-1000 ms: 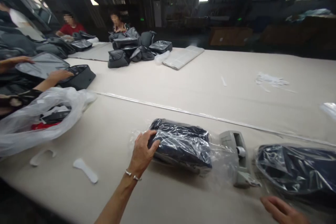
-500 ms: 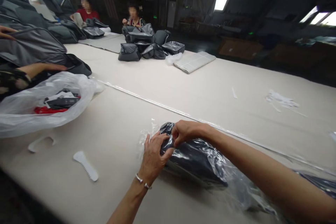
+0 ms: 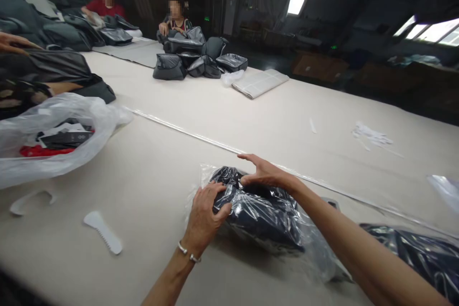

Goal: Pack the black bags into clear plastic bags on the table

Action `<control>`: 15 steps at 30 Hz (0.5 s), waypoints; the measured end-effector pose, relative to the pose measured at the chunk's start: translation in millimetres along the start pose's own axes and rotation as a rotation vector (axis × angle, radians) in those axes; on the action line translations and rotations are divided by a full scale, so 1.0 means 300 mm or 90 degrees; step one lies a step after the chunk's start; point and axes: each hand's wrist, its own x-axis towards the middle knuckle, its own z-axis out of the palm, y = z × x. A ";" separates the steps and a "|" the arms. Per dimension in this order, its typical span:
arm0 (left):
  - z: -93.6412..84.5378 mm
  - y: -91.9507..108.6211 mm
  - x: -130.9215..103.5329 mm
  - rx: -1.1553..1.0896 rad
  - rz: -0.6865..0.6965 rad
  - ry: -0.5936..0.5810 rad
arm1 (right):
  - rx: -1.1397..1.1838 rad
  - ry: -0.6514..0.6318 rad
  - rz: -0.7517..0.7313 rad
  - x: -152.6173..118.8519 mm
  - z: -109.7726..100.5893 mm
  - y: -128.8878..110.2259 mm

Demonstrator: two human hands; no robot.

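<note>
A dark bag (image 3: 260, 216) lies on the pale table inside clear, crinkled plastic wrap. My left hand (image 3: 206, 208), with a bracelet at the wrist, rests on the left end of the wrapped bag, fingers spread and thumb apart. Just over the bag's far side is my right hand (image 3: 263, 172); its thumb and fingers stand wide apart with nothing between them. Its thumb is close to the wrap, and I cannot tell if they touch. Loose clear plastic trails off the bag's right end, partly behind my right forearm.
A plastic sack (image 3: 89, 153) of tags and red pieces stands left. Near it lie a white notched strip (image 3: 103, 233) and a curved one (image 3: 30, 201). Another wrapped dark bag (image 3: 412, 253) sits right. Grey bags (image 3: 170, 67) and a folded sheet (image 3: 260, 83) lie farther back. Co-workers sit beyond.
My right hand has gone from a closed pinch at the bag's left end to spread fingers above its far side. My left hand stays on the bag. The view has shifted right.
</note>
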 end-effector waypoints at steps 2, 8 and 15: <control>-0.006 -0.003 0.005 -0.038 -0.009 -0.005 | -0.002 0.008 0.026 -0.032 0.036 0.011; -0.048 -0.088 0.081 -0.165 -0.101 -0.011 | 0.093 0.241 0.225 -0.210 -0.008 0.105; -0.037 -0.155 0.191 -0.288 -0.140 -0.165 | 0.259 0.255 0.441 -0.461 0.047 0.203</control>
